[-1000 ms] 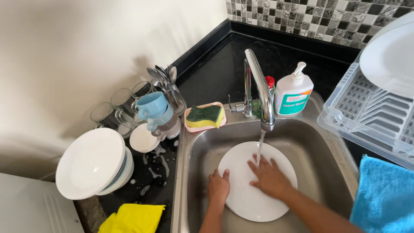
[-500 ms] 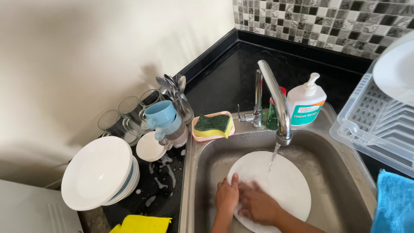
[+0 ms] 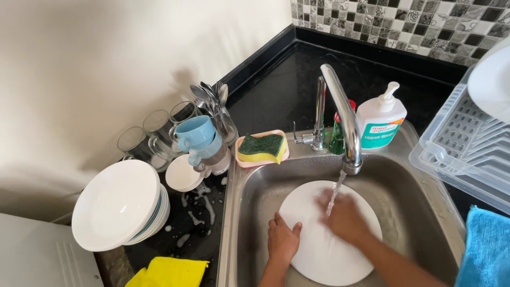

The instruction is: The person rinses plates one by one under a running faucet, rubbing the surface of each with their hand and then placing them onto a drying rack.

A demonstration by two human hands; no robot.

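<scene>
A round white plate (image 3: 319,255) lies tilted in the steel sink (image 3: 404,191), under water running from the curved tap (image 3: 340,114). My left hand (image 3: 281,240) grips the plate's left rim, thumb on its face. My right hand (image 3: 345,217) lies flat on the plate's upper middle, blurred, right under the stream.
A green and yellow sponge (image 3: 262,146) in a pink dish sits at the sink's back left, with a soap pump bottle (image 3: 380,123) beside the tap. Stacked white plates (image 3: 119,204), blue cups (image 3: 199,139), glasses (image 3: 146,135) stand left. A dish rack (image 3: 467,143) and blue towel (image 3: 486,250) are right.
My right hand slid from the plate's lower left up to its middle under the water. My left hand stayed on the left rim. The view shifted slightly.
</scene>
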